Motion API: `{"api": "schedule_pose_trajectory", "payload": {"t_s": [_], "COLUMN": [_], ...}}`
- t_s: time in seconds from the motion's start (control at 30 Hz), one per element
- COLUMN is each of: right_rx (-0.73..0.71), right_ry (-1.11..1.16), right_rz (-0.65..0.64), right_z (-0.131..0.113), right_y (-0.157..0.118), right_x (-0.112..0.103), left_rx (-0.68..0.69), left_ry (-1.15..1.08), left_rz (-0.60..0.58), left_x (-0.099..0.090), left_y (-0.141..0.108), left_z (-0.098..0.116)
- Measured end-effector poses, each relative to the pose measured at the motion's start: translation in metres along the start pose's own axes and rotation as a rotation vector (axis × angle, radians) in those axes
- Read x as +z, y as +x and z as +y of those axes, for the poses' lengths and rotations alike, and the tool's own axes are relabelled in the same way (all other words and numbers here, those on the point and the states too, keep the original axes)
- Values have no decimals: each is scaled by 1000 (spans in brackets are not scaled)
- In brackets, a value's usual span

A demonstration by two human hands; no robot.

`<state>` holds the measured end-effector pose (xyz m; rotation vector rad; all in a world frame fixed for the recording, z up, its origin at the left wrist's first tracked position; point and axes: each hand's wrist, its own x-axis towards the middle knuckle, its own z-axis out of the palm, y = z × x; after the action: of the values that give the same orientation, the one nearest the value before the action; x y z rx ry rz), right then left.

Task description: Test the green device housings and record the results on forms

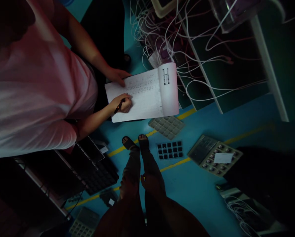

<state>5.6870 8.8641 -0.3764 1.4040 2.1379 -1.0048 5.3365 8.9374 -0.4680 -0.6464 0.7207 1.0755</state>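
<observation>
Notebook (147, 93) open at frame centre, held in the air above the floor (199, 184)

Grey trays (166, 126) lie on the floor just below it; a co-worker's upper hand (116, 75) steadies its edge; their lower hand (124, 104) is clenched on a pen (119, 107); the wearer's own grip, lost in the dark: cannot tell.

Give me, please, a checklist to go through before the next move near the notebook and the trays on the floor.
1. Own hands in view: not ok; neither shows.
2. Notebook supported: ok; a co-worker's hand rests on its edge.
3. Pen gripped: ok; the co-worker's other hand holds it on the page.
4. Floor ahead of the feet free: not ok; a grey tray and a dark tray lie close.
5. Cables apart from the notebook: cannot tell.
</observation>
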Motion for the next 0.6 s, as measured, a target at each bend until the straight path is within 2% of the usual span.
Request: {"api": "schedule_pose_trajectory", "payload": {"t_s": [0.2, 0.33, 0.6], "right_rx": [-17, 6, 8], "right_ry": [-17, -10, 5], "right_rz": [14, -17, 31], "right_z": [-2, -3, 0], "right_y": [-1, -4, -18], "right_x": [-4, -7, -11], "left_rx": [-111, -97, -88], "left_ry": [-73, -167, -233], "left_rz": [162, 165, 160], "left_x": [2, 4, 7], "left_y": [0, 0, -4], "left_z": [5, 6, 7]}}
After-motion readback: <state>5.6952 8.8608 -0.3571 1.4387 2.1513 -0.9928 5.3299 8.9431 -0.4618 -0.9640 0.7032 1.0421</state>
